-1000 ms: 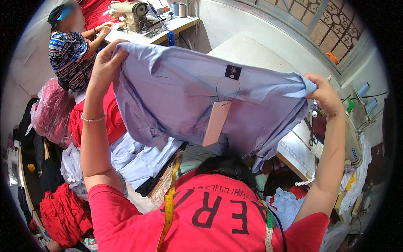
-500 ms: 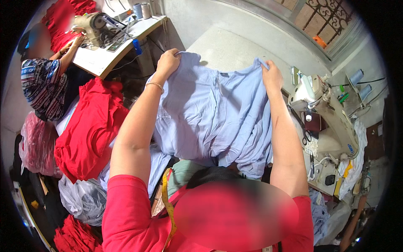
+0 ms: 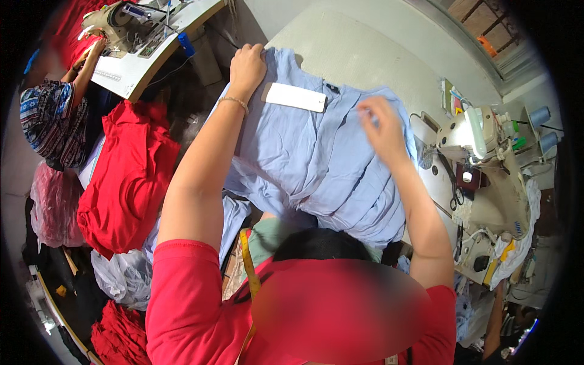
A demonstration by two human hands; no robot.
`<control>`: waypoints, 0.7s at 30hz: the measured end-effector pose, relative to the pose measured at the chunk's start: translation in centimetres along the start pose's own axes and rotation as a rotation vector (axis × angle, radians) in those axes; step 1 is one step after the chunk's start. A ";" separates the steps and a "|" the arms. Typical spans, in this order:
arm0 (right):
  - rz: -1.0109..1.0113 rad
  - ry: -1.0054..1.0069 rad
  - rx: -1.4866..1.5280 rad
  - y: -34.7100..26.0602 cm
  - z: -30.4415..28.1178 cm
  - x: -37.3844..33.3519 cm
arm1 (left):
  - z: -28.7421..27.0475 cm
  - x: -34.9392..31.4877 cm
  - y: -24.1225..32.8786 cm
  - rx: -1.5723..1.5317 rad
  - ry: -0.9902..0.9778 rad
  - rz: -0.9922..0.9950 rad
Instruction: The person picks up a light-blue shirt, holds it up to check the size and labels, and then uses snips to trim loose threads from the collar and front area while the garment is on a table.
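A light blue garment (image 3: 328,146), gathered at the front, lies spread over the pale table in front of me, its lower part hanging toward my lap. My left hand (image 3: 248,70) is closed on its left shoulder at the far edge. Over the right side of the neckline hovers my right hand (image 3: 384,128), slightly blurred, with fingers apart and nothing seen in them. A white rectangular tag (image 3: 296,98) rests on the garment's upper left front, beside the neck opening. The small dark neck label (image 3: 332,88) shows at the back of the collar.
To the right stands a sewing machine (image 3: 483,143) with black scissors (image 3: 456,193) beside it. Red garments (image 3: 125,182) and plastic bags are piled on my left. Beyond them a co-worker in a patterned top (image 3: 55,125) sits at another sewing machine (image 3: 115,25). Thread spools (image 3: 540,115) stand far right.
The garment has gone from being held up by both shoulders to lying on the table. My right hand has let go and moved inward. The white tag now shows on top.
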State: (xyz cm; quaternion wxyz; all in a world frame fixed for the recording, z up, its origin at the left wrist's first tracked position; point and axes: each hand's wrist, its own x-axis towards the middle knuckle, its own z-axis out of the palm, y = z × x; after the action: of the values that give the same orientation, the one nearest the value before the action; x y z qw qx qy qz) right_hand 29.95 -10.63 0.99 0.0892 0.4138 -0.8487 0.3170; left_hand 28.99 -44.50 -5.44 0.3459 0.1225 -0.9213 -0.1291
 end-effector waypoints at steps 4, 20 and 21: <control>-0.015 -0.256 0.042 -7.4 1.7 -7.4 | -0.1 0.8 0.5 0.020 -0.054 -0.033; -0.074 -0.199 -0.167 -4.6 1.7 -8.4 | -14.7 -18.7 16.4 -0.383 -0.329 0.339; -0.073 -0.195 -0.168 -4.5 1.6 -8.4 | -14.3 -18.7 16.1 -0.354 -0.351 0.342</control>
State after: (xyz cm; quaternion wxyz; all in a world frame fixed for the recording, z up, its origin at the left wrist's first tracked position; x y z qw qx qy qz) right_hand 38.89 -8.27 -1.63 0.0520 0.4643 -0.8614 0.1993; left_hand 50.03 -25.74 -1.16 0.2141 -0.1209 -0.9374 -0.2467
